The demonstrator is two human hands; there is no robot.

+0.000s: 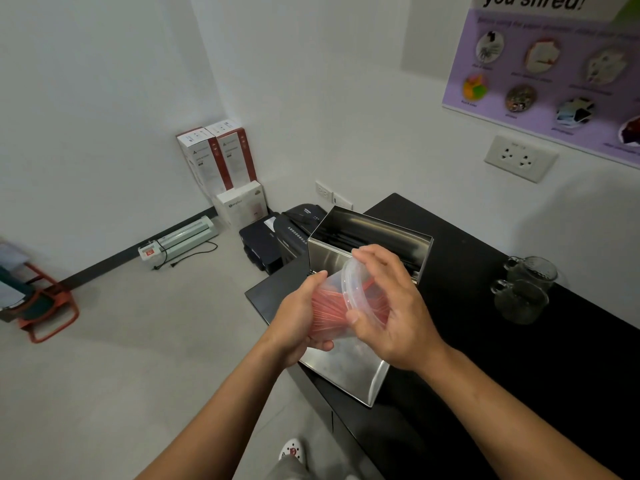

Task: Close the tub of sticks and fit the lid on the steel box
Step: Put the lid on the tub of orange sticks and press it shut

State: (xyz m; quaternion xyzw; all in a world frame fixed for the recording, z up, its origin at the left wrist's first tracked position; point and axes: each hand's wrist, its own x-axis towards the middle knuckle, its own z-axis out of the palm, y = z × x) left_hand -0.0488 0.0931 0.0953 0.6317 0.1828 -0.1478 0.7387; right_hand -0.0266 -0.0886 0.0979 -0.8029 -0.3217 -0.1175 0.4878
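A clear plastic tub (329, 308) packed with red sticks is tipped on its side above the counter, and my left hand (299, 322) grips it from the left. My right hand (388, 306) presses a clear round lid (349, 285) against the tub's mouth, thumb on the rim. Behind the hands an open steel box (370, 242) stands on the black counter. A flat steel lid (349, 372) lies on the counter under my hands, its corner past the front edge.
Two glass mugs (526, 289) stand to the right on the black counter (485, 341). A black shredder (294, 230) sits on the floor behind the counter's left end. Boxes (221, 164) and a laminator (180, 239) line the far wall, and an orange stool (41, 306) is at left.
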